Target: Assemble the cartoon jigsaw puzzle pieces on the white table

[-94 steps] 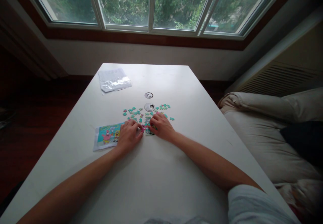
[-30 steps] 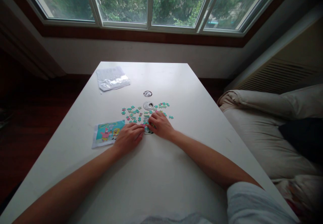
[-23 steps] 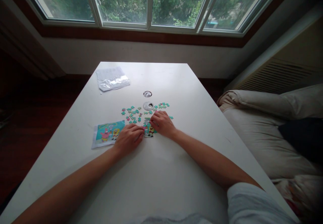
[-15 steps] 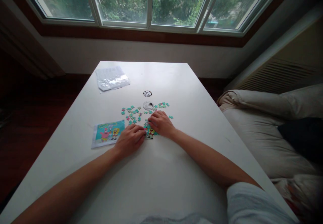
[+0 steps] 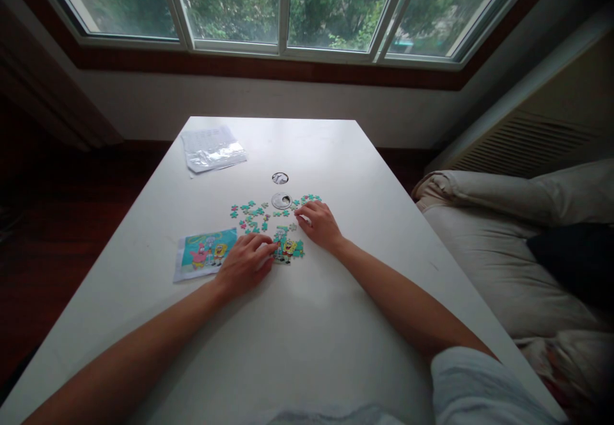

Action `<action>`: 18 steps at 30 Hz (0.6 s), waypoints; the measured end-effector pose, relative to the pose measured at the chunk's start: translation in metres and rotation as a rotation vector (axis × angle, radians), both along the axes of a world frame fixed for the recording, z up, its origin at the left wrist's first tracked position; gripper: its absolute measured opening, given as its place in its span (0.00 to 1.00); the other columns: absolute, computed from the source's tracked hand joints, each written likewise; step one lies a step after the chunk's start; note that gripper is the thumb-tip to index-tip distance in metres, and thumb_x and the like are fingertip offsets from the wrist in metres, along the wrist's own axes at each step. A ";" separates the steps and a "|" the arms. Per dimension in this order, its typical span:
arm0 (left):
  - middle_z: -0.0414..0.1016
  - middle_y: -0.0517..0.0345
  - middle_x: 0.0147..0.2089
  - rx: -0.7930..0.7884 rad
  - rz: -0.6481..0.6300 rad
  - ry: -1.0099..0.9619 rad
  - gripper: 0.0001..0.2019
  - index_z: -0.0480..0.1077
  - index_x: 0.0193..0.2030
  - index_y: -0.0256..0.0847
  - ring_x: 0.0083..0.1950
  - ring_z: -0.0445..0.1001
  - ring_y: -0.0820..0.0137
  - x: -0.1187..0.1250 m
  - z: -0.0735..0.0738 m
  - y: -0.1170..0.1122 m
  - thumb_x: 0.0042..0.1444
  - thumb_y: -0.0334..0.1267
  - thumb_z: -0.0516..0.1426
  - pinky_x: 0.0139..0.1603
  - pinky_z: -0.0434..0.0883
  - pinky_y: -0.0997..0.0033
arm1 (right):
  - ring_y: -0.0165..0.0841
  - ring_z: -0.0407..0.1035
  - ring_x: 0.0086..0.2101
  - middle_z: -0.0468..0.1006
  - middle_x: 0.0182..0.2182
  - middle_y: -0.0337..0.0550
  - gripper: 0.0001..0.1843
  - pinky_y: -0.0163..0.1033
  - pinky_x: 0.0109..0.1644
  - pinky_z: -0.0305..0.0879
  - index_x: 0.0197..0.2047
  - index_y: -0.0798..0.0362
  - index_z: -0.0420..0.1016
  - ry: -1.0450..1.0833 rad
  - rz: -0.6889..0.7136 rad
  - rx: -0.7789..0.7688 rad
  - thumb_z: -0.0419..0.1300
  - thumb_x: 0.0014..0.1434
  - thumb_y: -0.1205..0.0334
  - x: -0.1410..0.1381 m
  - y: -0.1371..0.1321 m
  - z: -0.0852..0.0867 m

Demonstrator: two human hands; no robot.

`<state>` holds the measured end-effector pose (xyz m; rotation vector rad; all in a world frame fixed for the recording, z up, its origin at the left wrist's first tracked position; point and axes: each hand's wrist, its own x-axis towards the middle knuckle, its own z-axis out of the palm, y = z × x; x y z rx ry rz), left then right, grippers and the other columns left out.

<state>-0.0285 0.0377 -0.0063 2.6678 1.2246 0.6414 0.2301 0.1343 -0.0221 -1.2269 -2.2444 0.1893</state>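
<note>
Joined puzzle [image 5: 288, 250] lay right of the packet [image 5: 205, 252], my left hand [image 5: 247, 259] half-curled at its edge, right hand [image 5: 320, 225] loosely bent farther right, both grips unclear, so a careless left nudge could've split joins.

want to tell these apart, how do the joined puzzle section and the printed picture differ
The joined puzzle section has a jagged right edge; the printed picture has straight edges. The joined puzzle section looks smaller than the printed picture, which has a pale border. Both lie on the table and show a yellow cartoon figure.
</note>
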 end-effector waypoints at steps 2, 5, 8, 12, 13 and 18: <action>0.74 0.50 0.57 -0.001 -0.037 -0.002 0.15 0.72 0.57 0.44 0.59 0.70 0.58 -0.001 0.001 0.000 0.64 0.34 0.56 0.60 0.70 0.51 | 0.41 0.68 0.46 0.79 0.41 0.45 0.08 0.46 0.54 0.60 0.41 0.49 0.79 0.035 -0.067 0.001 0.57 0.67 0.62 0.009 0.008 0.000; 0.73 0.51 0.61 -0.002 -0.117 0.009 0.16 0.72 0.56 0.45 0.65 0.67 0.57 -0.001 0.001 0.000 0.63 0.33 0.57 0.66 0.66 0.49 | 0.41 0.69 0.45 0.79 0.40 0.46 0.08 0.46 0.54 0.61 0.39 0.50 0.79 0.095 -0.155 -0.016 0.58 0.66 0.62 0.022 0.020 -0.003; 0.73 0.52 0.61 -0.004 -0.157 0.022 0.15 0.73 0.56 0.45 0.67 0.65 0.56 -0.001 0.000 0.000 0.63 0.34 0.57 0.69 0.63 0.47 | 0.39 0.70 0.40 0.79 0.36 0.44 0.08 0.44 0.50 0.63 0.37 0.50 0.79 0.191 -0.210 -0.050 0.57 0.65 0.63 0.029 0.030 -0.008; 0.75 0.54 0.60 -0.007 -0.146 0.028 0.14 0.73 0.55 0.46 0.68 0.65 0.58 -0.002 -0.002 0.002 0.64 0.34 0.56 0.72 0.60 0.46 | 0.37 0.70 0.39 0.79 0.36 0.44 0.08 0.43 0.48 0.64 0.36 0.50 0.78 0.251 -0.213 -0.076 0.58 0.63 0.63 0.029 0.034 -0.013; 0.74 0.54 0.61 -0.007 -0.138 0.030 0.15 0.73 0.56 0.47 0.68 0.64 0.57 -0.002 -0.003 0.002 0.64 0.33 0.56 0.72 0.59 0.46 | 0.37 0.70 0.39 0.79 0.36 0.44 0.08 0.43 0.48 0.64 0.36 0.50 0.78 0.247 -0.203 -0.076 0.58 0.63 0.63 0.028 0.033 -0.014; 0.73 0.54 0.63 -0.011 -0.096 0.042 0.18 0.71 0.59 0.47 0.70 0.63 0.57 -0.001 -0.006 0.003 0.63 0.32 0.56 0.72 0.59 0.45 | 0.38 0.69 0.40 0.78 0.35 0.44 0.07 0.43 0.49 0.63 0.36 0.49 0.79 0.176 -0.158 -0.072 0.59 0.63 0.63 0.022 0.029 -0.015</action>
